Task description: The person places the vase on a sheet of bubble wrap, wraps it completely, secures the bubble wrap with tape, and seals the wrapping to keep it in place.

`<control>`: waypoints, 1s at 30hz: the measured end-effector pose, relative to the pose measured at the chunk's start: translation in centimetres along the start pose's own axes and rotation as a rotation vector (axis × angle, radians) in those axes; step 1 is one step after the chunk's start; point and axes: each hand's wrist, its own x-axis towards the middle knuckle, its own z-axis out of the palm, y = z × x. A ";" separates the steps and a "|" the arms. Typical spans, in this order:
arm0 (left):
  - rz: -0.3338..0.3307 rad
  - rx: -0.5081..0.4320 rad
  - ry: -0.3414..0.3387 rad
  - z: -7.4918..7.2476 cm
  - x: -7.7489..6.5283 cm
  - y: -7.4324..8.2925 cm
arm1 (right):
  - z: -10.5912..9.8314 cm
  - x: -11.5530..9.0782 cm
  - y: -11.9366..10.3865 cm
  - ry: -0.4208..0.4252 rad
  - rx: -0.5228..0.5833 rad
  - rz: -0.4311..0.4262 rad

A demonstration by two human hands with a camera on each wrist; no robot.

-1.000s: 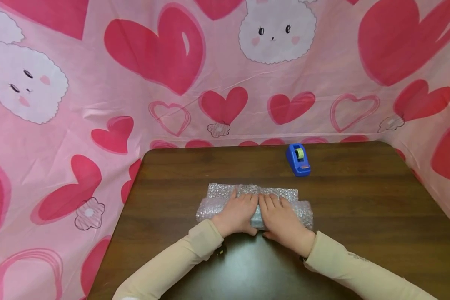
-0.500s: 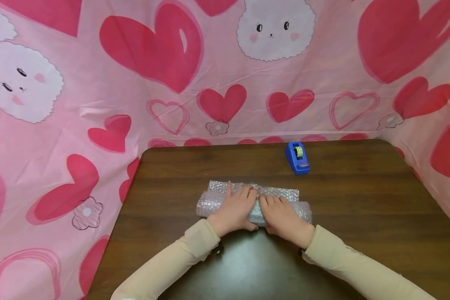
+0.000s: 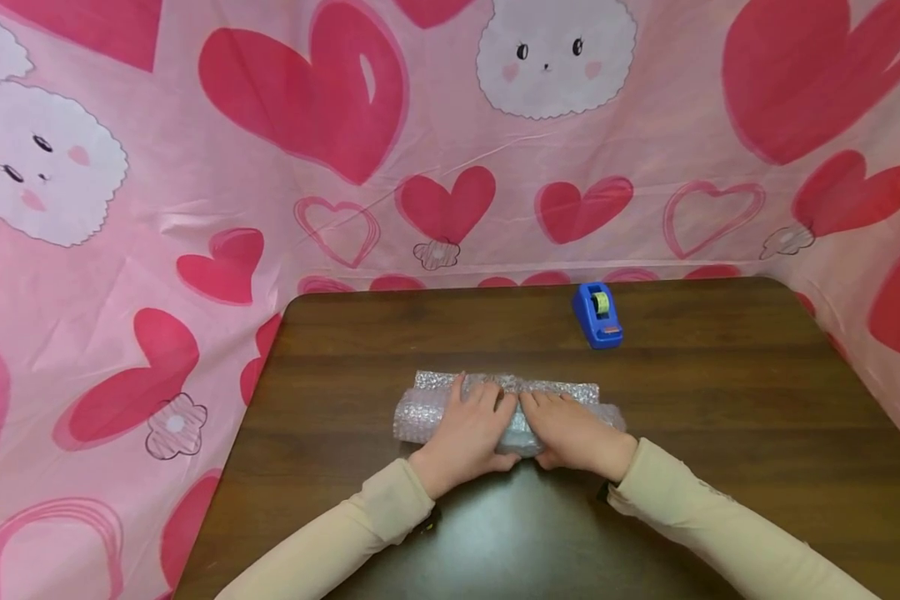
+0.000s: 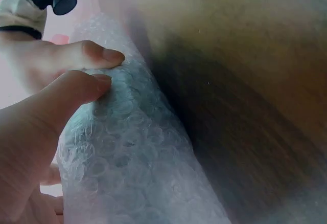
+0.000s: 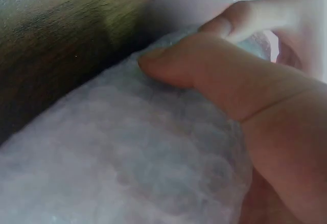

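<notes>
Now the bubble wrap flap (image 3: pixel 513 383) looks shorter

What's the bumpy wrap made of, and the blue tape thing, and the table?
Bubble wrap: looks like clear, shiny plastic, with round bubbles and bright glints.
Tape dispenser: probably hard plastic, from its smooth blue body.
Table: wood or a wood-look covering, I can't tell which, with brown grain streaks and a soft shine.

Two hands (image 3: pixel 467 431) (image 3: pixel 573 435), one bubble-wrap bundle (image 3: pixel 521 435), one dispenser (image 3: pixel 598 317)
</notes>
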 end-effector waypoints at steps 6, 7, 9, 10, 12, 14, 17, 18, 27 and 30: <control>0.027 0.130 0.044 -0.1 -0.3 0.9 | -1.0 0.1 0.4 -0.085 0.137 0.011; 0.025 0.153 0.043 0.0 -0.3 1.0 | -1.1 0.2 0.5 -0.096 0.153 0.018; 0.017 0.188 0.035 0.2 -0.3 1.2 | -1.2 0.3 0.7 -0.122 0.182 0.039; 0.012 0.205 0.027 0.3 -0.2 1.3 | -1.3 0.4 0.8 -0.133 0.188 0.048; 0.001 0.233 0.009 0.6 -0.2 1.5 | -1.3 0.6 0.9 -0.151 0.193 0.061; -0.008 0.256 -0.008 0.9 -0.1 1.5 | -1.2 0.7 1.0 -0.160 0.183 0.066; -0.016 0.278 -0.023 1.3 -0.1 1.6 | -1.0 0.7 1.1 -0.153 0.151 0.061; -0.018 0.283 -0.024 1.4 -0.1 1.6 | -1.0 0.7 1.1 -0.142 0.131 0.059; -0.049 0.224 -0.065 1.2 0.6 0.8 | -1.2 -0.5 -0.2 0.052 -0.152 0.025; -0.053 0.210 -0.074 1.1 0.9 0.6 | -1.1 -0.9 -0.8 0.120 -0.214 0.019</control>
